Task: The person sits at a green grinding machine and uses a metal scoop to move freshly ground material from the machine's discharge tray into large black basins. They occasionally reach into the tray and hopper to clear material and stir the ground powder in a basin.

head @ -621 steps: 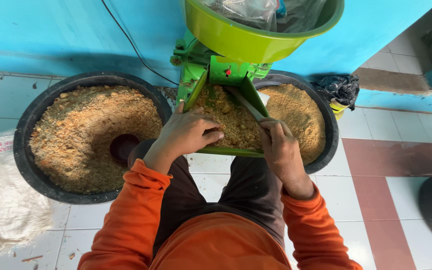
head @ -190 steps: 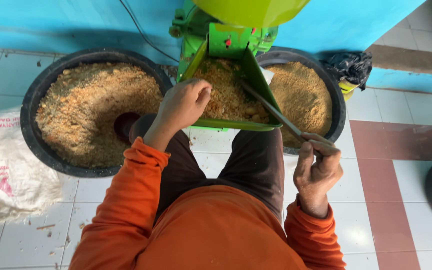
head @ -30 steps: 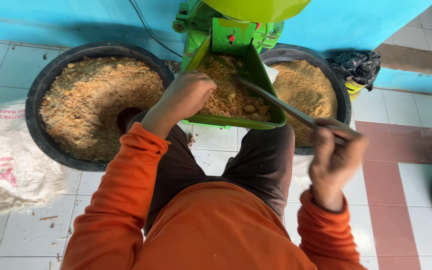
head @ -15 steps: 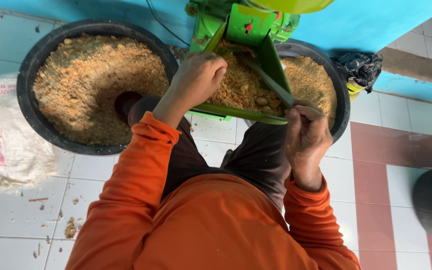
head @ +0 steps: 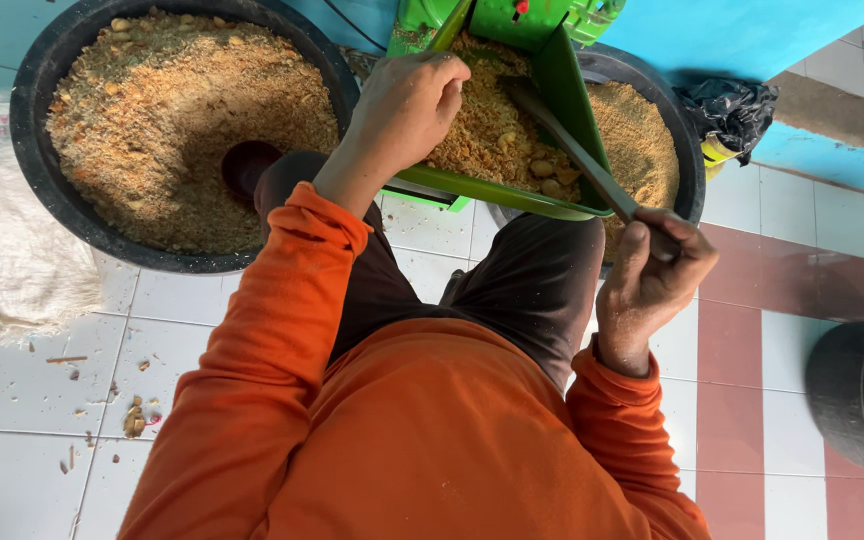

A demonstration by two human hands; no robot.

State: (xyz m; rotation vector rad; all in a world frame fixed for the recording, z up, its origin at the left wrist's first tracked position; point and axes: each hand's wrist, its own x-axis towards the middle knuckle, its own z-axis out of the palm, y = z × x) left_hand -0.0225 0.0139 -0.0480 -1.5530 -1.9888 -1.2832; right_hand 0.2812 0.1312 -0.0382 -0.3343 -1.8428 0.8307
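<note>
While the left hand (head: 407,105) reaches forward, fingers curled into the meal (head: 482,140) in the green tray (head: 562,90), the right hand (head: 652,285), below the tray, grips a stick (head: 572,150) angled into it.

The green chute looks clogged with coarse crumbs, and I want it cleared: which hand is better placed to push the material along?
Probably the left hand: it already rests on the crumbs inside the green chute. The right hand sits outside, gripping the stick by its end.

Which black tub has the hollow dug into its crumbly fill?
The big black tub at the person's left, beside the white sack; the tub under the green chute is heaped, and the right-edge one shows no fill.
</note>
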